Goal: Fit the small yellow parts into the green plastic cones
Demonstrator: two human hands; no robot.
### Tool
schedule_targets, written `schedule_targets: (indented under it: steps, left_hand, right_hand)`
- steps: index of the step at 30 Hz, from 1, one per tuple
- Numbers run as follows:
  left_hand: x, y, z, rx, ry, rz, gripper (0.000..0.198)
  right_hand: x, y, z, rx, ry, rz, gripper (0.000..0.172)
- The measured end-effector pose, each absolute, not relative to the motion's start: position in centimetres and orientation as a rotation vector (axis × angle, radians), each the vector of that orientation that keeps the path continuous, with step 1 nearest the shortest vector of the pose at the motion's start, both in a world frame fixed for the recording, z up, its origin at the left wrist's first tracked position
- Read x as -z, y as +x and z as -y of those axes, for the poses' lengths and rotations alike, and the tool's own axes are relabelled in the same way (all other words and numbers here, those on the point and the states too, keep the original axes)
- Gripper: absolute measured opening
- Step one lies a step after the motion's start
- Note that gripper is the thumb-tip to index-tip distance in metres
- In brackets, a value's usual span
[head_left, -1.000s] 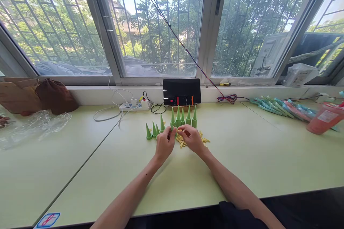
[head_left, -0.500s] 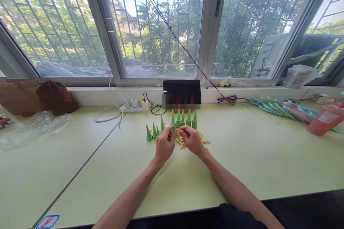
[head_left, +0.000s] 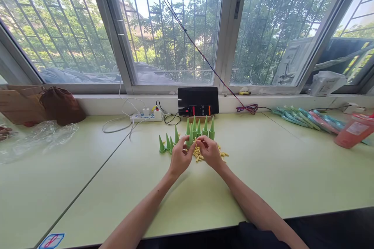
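My left hand [head_left: 180, 158] is closed on a green cone [head_left: 191, 136], which points upward between its thumb and fingers. Close beside it, my right hand [head_left: 210, 155] is pinched around a small yellow piece [head_left: 195, 139], mostly covered by the fingertips. The two hands nearly meet. A pile of small yellow pieces [head_left: 199, 157] lies on the table under and around my right hand. Behind the hands stand several green cones [head_left: 212, 129], points up. More green cones [head_left: 162, 146] stand left of my left hand, one partly hidden by it.
A dark tablet with a phone [head_left: 200, 109] before it leans at the back. A power strip [head_left: 149, 116] with cables lies left of it. Plastic-wrapped bundles [head_left: 304, 118] and a red cup [head_left: 355, 130] are on the right; clear plastic [head_left: 55, 134] and a brown bag [head_left: 61, 105] on the left.
The cone in my left hand has risen slightly and shows more of its length. My left fingers have shifted their grip around it. The right hand has barely moved.
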State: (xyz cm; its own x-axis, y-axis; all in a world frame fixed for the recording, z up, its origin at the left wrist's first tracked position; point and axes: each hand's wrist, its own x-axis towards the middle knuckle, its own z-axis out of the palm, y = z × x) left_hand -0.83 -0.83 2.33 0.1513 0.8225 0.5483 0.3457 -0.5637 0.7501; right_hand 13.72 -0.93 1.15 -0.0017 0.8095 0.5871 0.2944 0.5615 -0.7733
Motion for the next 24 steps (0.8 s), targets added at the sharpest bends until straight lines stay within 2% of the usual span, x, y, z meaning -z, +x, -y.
schedule_targets:
  steps: [24]
  left_hand:
    - [-2.38,-0.82,0.59,-1.244,1.635,-0.919,0.034]
  right_hand:
    - [-1.25,13.81,0.80,-0.443,-0.980,1.622,0.038]
